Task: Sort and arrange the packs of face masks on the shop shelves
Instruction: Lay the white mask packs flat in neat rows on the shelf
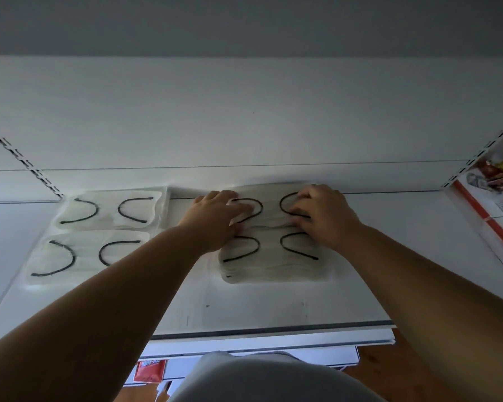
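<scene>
A thick stack of clear packs of white face masks with black ear loops [270,265] lies on the white shelf [273,309], right of centre near the back panel. My left hand [215,219] rests on the stack's left side with its fingers stretched over the top pack. My right hand [323,216] presses on the stack's upper right, its fingers bent over a black loop. A second pile of mask packs [99,233] lies flat at the left, apart from both hands.
The white back panel [244,126] rises right behind the packs. Slotted uprights [21,158] stand at both sides. A neighbouring shelf with colourful packets [497,175] and a red-orange edge strip [488,224] is at the right. Below the shelf edge is a red packet [150,369].
</scene>
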A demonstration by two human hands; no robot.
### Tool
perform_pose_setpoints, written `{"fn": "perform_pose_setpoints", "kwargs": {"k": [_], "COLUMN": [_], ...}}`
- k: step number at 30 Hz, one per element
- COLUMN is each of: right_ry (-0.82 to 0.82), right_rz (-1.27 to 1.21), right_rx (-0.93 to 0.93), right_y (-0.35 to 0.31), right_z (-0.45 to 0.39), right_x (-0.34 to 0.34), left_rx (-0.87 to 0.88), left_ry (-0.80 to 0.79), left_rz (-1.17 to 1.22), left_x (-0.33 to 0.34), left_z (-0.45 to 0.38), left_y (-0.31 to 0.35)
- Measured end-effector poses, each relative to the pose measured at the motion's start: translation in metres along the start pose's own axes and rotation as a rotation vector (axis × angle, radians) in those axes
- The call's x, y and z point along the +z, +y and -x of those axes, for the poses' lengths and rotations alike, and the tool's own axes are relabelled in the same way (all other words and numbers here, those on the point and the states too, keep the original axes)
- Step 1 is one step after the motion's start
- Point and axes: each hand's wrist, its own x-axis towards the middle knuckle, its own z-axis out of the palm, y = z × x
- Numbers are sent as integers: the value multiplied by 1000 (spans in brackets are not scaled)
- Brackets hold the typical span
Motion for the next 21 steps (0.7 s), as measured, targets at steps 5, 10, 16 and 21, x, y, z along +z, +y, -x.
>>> {"fn": "perform_pose_setpoints", "kwargs": {"k": [5, 10, 16, 21], "right_ry": [-59, 32, 50, 12], "right_rz": [-8, -34, -104, -127], "right_rx": [35, 10, -30, 27], "right_y": [-5, -9, -34, -38], "right_z": [-10, -3, 72, 102], "right_x": [9, 5, 2, 30], "left_rx": [-1, -42, 49, 43], "left_ry": [-9, 81, 266, 301], "left_rz": [11, 47, 197, 167], "left_x": [4, -2, 28, 58], "left_z": [-10, 1, 79, 95], "left_y": [1, 8, 28, 23]}}
